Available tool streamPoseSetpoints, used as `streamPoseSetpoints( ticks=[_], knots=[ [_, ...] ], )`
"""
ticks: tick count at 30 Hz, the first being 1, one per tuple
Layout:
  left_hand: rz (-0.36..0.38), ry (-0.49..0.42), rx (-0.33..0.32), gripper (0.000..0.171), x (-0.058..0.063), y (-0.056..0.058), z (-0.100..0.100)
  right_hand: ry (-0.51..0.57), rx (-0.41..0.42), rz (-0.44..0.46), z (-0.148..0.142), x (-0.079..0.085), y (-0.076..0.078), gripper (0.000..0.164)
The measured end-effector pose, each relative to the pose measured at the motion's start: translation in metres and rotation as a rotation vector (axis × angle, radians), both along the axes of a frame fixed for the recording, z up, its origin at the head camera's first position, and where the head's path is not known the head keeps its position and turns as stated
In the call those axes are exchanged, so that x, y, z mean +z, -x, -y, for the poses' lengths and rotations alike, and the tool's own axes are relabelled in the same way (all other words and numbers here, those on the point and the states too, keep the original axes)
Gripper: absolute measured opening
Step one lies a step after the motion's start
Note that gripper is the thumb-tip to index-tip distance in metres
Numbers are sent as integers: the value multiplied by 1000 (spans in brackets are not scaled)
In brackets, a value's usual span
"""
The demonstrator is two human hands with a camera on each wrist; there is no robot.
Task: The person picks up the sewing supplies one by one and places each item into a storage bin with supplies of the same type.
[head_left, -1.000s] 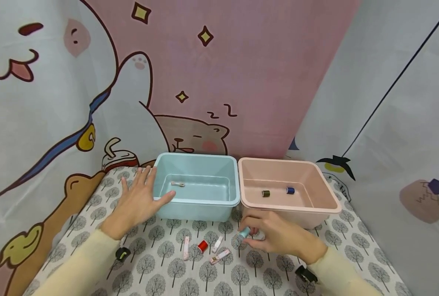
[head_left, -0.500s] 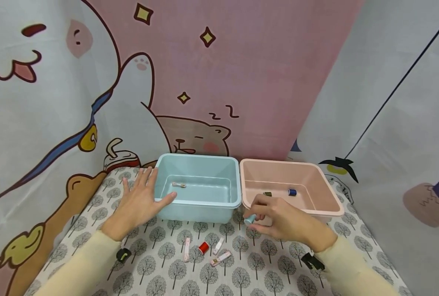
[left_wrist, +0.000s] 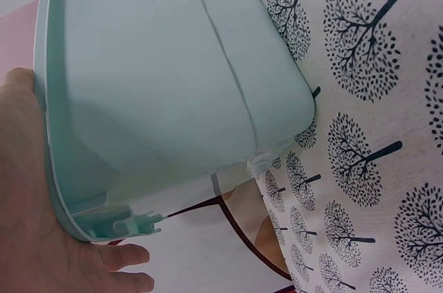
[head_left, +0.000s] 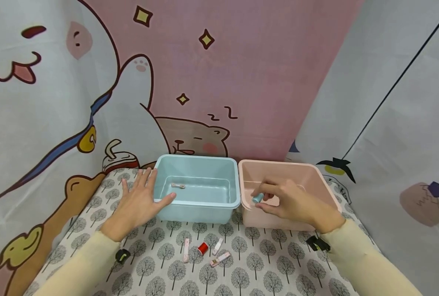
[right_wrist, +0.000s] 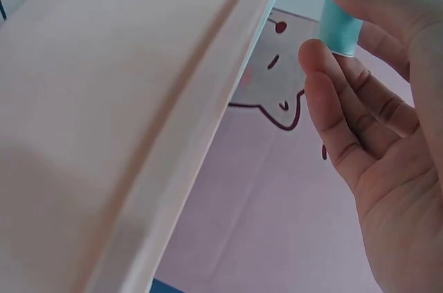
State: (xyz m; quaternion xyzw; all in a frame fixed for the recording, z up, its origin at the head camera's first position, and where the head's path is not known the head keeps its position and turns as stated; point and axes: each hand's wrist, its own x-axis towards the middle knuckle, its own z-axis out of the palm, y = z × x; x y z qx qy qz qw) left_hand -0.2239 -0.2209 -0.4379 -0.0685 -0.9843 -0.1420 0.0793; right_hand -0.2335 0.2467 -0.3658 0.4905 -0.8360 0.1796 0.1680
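My right hand (head_left: 291, 201) pinches a light-blue thread spool (head_left: 257, 198) between thumb and fingers, over the front left part of the pink bin (head_left: 286, 220). In the right wrist view the spool (right_wrist: 339, 26) stands out above the bin's rim. My left hand (head_left: 135, 201) rests at the left end of the light-blue bin (head_left: 197, 211), fingers spread and straight. The left wrist view shows that hand (left_wrist: 34, 196) along the bin's rim. A small, narrow pale-pink piece (head_left: 177, 186) lies inside the blue bin. My right hand hides much of the pink bin's floor.
On the tree-print cloth in front of the bins lie a red thread spool (head_left: 203, 248) and several small pink-and-white strips, one strip (head_left: 186, 250) to its left. Both bins stand side by side before a cartoon-print curtain (head_left: 260, 82).
My right hand has carried the light-blue spool up and right, from in front of the pink bin to over it, covering the green and navy spools inside. The left hand stays put.
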Motion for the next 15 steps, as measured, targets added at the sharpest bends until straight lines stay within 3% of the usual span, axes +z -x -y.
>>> streamPoseSetpoints(
  ticks=[5,8,15],
  knots=[
    [4,-1,4,123,-1,0,1,0,26,9,-5,10,14,26],
    [5,5,5,123,-1,-1,0,-25,-16,14,-7,15,20,23],
    [6,11,8,123,1,-1,-1,-91,-134,118,-12,21,33,20]
  ],
)
